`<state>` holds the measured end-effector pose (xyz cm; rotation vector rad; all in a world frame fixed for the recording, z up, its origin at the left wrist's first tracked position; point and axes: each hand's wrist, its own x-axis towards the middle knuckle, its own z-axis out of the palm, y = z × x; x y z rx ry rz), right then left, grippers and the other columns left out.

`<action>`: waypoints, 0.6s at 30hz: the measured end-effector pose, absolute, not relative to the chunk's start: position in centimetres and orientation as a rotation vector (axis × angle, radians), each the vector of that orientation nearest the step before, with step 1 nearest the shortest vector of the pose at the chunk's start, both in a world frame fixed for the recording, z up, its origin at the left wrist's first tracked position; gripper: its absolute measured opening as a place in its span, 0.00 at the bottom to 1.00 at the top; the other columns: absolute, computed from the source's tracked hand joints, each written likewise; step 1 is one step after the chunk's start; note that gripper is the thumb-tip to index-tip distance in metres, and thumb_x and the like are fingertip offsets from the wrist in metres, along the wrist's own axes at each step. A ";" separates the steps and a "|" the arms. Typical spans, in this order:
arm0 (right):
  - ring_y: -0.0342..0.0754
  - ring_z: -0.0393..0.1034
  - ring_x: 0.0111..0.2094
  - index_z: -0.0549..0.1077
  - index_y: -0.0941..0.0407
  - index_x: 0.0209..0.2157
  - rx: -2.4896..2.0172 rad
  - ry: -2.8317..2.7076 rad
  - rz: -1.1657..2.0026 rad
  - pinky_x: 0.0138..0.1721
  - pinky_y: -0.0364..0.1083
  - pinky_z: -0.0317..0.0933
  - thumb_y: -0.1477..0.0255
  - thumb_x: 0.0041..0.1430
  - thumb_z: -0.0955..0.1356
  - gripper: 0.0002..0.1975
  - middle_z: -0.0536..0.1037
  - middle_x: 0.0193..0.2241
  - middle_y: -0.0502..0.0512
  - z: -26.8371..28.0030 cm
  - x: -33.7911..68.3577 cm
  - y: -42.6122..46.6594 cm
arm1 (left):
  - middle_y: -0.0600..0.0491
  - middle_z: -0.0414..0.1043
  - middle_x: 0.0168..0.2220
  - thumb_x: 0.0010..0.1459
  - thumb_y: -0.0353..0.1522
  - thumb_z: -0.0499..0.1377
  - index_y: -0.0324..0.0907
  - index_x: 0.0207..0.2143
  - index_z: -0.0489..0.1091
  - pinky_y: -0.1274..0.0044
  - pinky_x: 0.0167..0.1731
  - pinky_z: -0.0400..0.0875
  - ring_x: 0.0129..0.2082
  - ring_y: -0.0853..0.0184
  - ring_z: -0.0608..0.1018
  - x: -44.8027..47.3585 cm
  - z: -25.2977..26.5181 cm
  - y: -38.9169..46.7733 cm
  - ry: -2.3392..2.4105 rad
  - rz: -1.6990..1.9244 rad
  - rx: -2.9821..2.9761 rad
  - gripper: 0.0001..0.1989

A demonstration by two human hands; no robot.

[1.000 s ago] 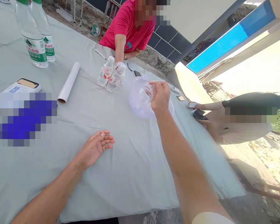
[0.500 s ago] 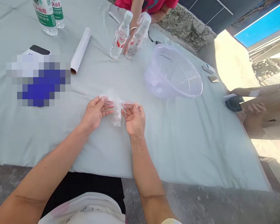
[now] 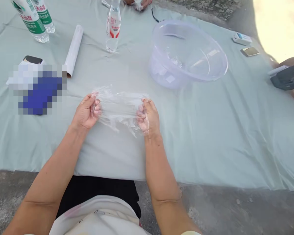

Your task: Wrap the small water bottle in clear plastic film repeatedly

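Clear plastic film (image 3: 120, 106) is spanning the gap between both hands, just in from the near edge of the worktop (image 3: 210, 130). The left hand (image 3: 86, 111) is pinching one end, thumb pressed against curled fingers, and the right hand (image 3: 150, 114) is gripping the other end much the same way, with some film bunching over its palm.

Progress-wise, I'd say the opening-out is well along: the film is sitting wide enough that the worktop is showing straight through its middle. It isn't looking flat though. The lower edge is hanging ragged and the ends are wrinkling up around the fingers, so I wouldn't be calling it fully spread. Can't tell if that lower edge is touching the cloth.

It's also not covering anything. The purple-tinted plastic basin (image 3: 159, 67) is standing off to the right, mouth uncovered, with something clear and crumpled showing inside. The red-labelled water bottle (image 3: 113, 31) is standing upright beyond the film, and I'm not making out any wrap on it. The white roll (image 3: 74, 49) is lying past the left hand, neither hand touching it.
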<state>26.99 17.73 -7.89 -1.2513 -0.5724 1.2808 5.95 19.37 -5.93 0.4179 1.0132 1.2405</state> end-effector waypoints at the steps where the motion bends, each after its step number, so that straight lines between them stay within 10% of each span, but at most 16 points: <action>1: 0.36 0.51 0.16 0.66 0.51 0.34 -1.314 -0.625 1.227 0.15 0.38 0.47 0.56 0.56 0.71 0.15 0.61 0.19 0.40 -7.9 27.1 17.7 | 0.62 0.64 0.20 0.62 0.27 0.61 0.42 0.34 0.68 0.87 0.13 0.57 0.14 0.79 0.65 5.7 -5.9 19.5 1.081 1.248 0.459 0.04; 8: 0.40 0.57 0.19 0.66 0.52 0.29 -1.761 -1.019 0.825 0.22 0.41 0.53 0.69 0.63 0.63 0.08 0.68 0.21 0.44 -8.2 26.9 17.5 | 0.60 0.67 0.26 0.54 0.25 0.63 0.44 0.37 0.70 0.84 0.12 0.58 0.16 0.77 0.70 4.3 -6.0 19.4 1.573 1.340 0.900 0.09; 18: 0.38 0.54 0.14 0.68 0.52 0.34 -1.578 -1.150 0.990 0.19 0.42 0.51 0.60 0.62 0.64 0.10 0.73 0.23 0.45 -6.0 28.0 16.5 | 0.55 0.70 0.33 0.53 0.26 0.61 0.43 0.38 0.69 0.83 0.14 0.57 0.21 0.75 0.72 3.3 -3.4 16.8 1.429 1.182 0.843 0.09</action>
